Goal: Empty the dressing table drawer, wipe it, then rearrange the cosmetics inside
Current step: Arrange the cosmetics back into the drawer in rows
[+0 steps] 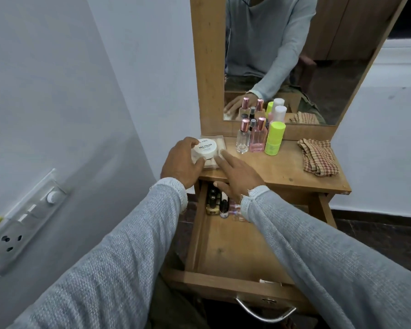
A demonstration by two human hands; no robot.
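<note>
The left hand (184, 161) grips a round white jar (204, 148) with its fingers and thumb curled round the rim. The lid says "NAIL POLISH". The jar sits on top of a clear flat box (214, 160) at the back left corner of the dressing table top (282, 172). The hand and the jar hide most of the box, so it is hard to tell what is inside; it looks like pale pink pads.

The right hand (239, 179) lies just beside the jar with its fingers straight and spread. Its fingertips (222, 154) touch the edge of the clear box. It holds nothing.

Below the hands the drawer (226, 252) is pulled out. A few small nail polish bottles (217, 201) stand at the back of it. The right wrist and sleeve cover some of them, and the table edge hides the far end of the drawer. Most of the drawer floor is bare wood. The metal handle (266, 313) shows at the bottom, partly cut off.

On the table top, near the mirror (294, 55), stand a clear bottle (243, 136), a pink bottle (258, 136) and a bright yellow-green bottle (273, 138), close together. A small dark spray bottle behind them is mostly hidden. A folded checked cloth (318, 156) lies well apart on the right. A switch board (26, 222) is on the left wall, a bit blurry.
</note>
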